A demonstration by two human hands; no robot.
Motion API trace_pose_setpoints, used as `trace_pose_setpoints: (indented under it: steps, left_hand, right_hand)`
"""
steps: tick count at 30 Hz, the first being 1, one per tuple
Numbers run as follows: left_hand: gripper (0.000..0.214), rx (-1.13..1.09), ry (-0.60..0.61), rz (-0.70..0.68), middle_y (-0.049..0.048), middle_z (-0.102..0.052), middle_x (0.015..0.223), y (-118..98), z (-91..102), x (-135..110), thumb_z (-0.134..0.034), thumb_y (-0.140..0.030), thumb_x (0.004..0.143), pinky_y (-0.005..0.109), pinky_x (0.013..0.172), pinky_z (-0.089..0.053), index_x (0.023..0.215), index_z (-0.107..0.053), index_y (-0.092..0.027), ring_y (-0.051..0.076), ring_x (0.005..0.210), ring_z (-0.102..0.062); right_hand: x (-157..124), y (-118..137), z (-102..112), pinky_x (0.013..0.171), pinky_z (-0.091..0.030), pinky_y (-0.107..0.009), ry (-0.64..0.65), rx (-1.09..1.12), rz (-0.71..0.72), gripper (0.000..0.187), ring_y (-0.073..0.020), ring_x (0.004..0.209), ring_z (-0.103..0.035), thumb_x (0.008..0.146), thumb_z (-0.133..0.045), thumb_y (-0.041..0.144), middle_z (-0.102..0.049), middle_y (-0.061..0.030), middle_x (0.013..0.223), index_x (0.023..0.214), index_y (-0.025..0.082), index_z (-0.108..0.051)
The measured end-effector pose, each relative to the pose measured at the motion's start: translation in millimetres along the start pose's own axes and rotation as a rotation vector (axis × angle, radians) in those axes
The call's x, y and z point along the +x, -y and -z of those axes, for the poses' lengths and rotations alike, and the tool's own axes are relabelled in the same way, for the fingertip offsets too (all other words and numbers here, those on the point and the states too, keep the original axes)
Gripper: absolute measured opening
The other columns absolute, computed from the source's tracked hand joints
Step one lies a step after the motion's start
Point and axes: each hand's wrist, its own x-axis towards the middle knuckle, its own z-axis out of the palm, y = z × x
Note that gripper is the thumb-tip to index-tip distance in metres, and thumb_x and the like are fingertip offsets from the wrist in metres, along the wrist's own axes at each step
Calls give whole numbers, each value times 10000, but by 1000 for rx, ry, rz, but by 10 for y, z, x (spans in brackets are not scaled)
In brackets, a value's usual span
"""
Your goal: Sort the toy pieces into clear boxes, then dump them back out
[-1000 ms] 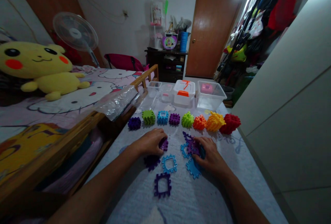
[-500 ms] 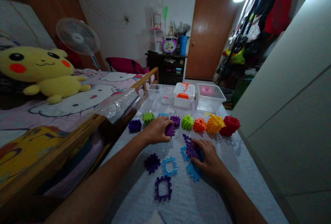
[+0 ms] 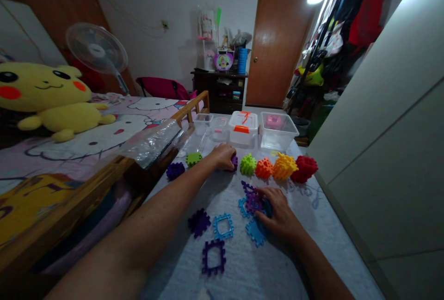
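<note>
Update: left hand (image 3: 224, 156) has gone from the loose tiles (image 3: 223, 226) up to the cube row (image 3: 264, 168), curled against the purple cube (image 3: 235, 162); I can't tell if it grips anything. Right hand (image 3: 279, 214) stays fingers-down on the purple-blue tile pile (image 3: 252, 202), grip unclear

yellow plush toy (image 3: 52, 101) on the bed (image 3: 138, 106); fan (image 3: 96, 50) behind; brown door (image 3: 277, 41) shut

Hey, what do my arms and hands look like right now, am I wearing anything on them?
The left arm and right arm are bare to the picture's edge, with no sleeves showing. The left hand and right hand are ungloved, and no watch, bracelet or ring shows, though the light is dim.
</note>
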Motion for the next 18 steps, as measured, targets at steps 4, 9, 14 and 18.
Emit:
trace_pose_setpoints:
  steps: [4, 9, 14, 18]
  left_hand:
    - [470, -17, 23, -19, 96, -652, 1130, 47, -17, 2, -715, -336, 620, 373, 935, -460, 1068, -676, -200, 305, 1087, -573]
    - [803, -69, -3, -45, 156, -551, 1322, 62, 12, -62, -768, -378, 626, 426, 1037, -394, 1347, -503, -145, 337, 1227, -494]
    - [646, -216, -239, -73, 121, -536, 1342, 22, 120, -458, -721, -318, 733, 426, 1106, -321, 1323, -500, -177, 286, 1278, -451]
    - [377, -375, -329, -32, 88, -602, 1245, 62, 60, -1015, -558, -214, 849, 415, 1065, -378, 1226, -562, -201, 240, 1194, -524]
  right_hand:
    - [-5, 27, 31, 1020, -391, -486, -19, 19, -1, 498, -296, 1146, -519, 792, -631, 328, -612, -114, 1215, 1270, 199, -576]
    - [-17, -31, 28, 1026, -391, -492, -109, 36, 7, 462, -296, 1169, -517, 813, -586, 325, -611, -112, 1212, 1259, 209, -563]
    - [-17, -69, 65, 986, -426, -455, -124, 35, -33, 403, -282, 1122, -547, 835, -534, 323, -621, -115, 1172, 1212, 189, -578]
    - [-21, -37, 84, 988, -416, -489, 22, -43, -61, 488, -315, 1131, -522, 754, -658, 355, -616, -115, 1191, 1210, 194, -596]
